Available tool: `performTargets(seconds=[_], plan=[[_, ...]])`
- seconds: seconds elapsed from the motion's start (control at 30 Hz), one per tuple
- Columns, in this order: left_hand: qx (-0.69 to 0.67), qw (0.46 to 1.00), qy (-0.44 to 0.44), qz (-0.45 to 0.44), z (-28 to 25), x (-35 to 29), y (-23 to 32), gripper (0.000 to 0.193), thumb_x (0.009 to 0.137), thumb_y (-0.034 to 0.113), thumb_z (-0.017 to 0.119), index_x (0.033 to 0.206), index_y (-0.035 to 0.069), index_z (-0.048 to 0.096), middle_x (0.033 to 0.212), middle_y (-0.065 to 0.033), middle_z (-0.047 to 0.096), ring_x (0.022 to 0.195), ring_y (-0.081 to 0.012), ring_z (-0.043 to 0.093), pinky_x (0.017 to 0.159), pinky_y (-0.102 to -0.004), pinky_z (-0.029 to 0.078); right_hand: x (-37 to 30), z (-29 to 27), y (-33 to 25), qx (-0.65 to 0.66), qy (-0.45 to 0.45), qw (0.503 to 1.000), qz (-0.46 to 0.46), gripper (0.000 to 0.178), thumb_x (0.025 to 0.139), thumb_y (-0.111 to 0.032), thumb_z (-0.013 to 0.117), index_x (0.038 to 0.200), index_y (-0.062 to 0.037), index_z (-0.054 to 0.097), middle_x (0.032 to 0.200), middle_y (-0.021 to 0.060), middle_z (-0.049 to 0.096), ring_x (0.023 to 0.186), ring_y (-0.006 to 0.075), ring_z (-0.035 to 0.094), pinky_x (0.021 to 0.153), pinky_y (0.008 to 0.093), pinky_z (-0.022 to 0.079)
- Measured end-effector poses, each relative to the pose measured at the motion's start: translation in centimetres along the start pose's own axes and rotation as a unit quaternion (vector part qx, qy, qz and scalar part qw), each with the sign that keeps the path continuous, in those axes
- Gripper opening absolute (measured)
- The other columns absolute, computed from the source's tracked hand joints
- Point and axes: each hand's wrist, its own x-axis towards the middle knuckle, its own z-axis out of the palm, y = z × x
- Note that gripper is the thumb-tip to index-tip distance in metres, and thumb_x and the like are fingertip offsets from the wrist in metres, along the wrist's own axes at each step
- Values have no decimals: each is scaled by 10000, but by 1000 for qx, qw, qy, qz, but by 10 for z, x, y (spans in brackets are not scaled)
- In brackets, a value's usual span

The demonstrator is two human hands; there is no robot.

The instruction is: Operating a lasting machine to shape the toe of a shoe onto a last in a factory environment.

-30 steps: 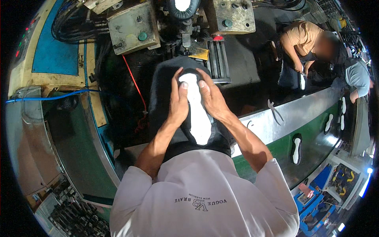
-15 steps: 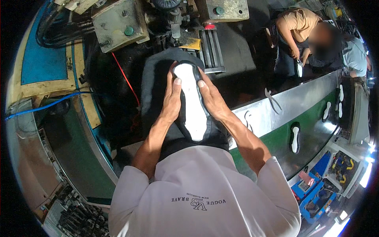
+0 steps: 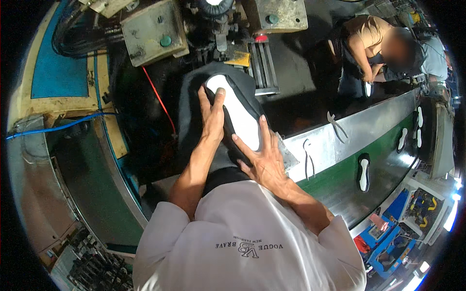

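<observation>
A black shoe upper [image 3: 235,104] with a white sole-shaped bottom lies bottom-up across my lap, slanting from far left to near right. My left hand [image 3: 212,119] holds its far end, with the thumb pressing on the white surface and the fingers along the left side. At the near end, my right hand [image 3: 267,162] wraps round the shoe, thumb on the left edge and fingers on the right. The side of the shoe facing my lap is hidden.
Right of me runs a green conveyor belt [image 3: 337,179] with a metal edge holding two pliers [image 3: 337,127], [image 3: 308,159]. Another shoe [image 3: 363,172] lies on the belt. A machine with control boxes [image 3: 154,33] stands ahead. A co-worker [image 3: 364,41] bends over at far right.
The shoe has turned, its near end swinging right. My right hand has slid from the far right side down to the near end. My left hand stays at the far end.
</observation>
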Motion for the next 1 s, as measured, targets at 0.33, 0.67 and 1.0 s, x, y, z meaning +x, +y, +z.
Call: performTargets(seconds=[0.33,0.67,1.0], plan=[[192,966,-129,114,-25,76,35,468,1086,388,671,933,-36,798,934,-91,816,861,-136,711,781,-314,529,12,-21,20,-60,-63,991,-99,816,839,-299,853,1583,-429,543,1742,371,86,1293,590,493,1068,607,549],[85,976,-64,192,-4,159,98,530,1113,423,623,1434,2,629,1351,-140,706,1209,-208,674,1039,-370,522,18,-40,39,68,31,997,-28,653,846,-314,856,1480,-283,702,1705,387,160,1357,597,472,1095,627,511],[-66,959,-265,78,75,212,265,770,1031,232,705,1697,87,348,1554,-152,565,1374,-263,590,1139,-405,499,126,-153,39,-51,213,976,-5,695,846,-295,849,1516,-270,668,1718,385,148,1397,573,465,1113,605,498]])
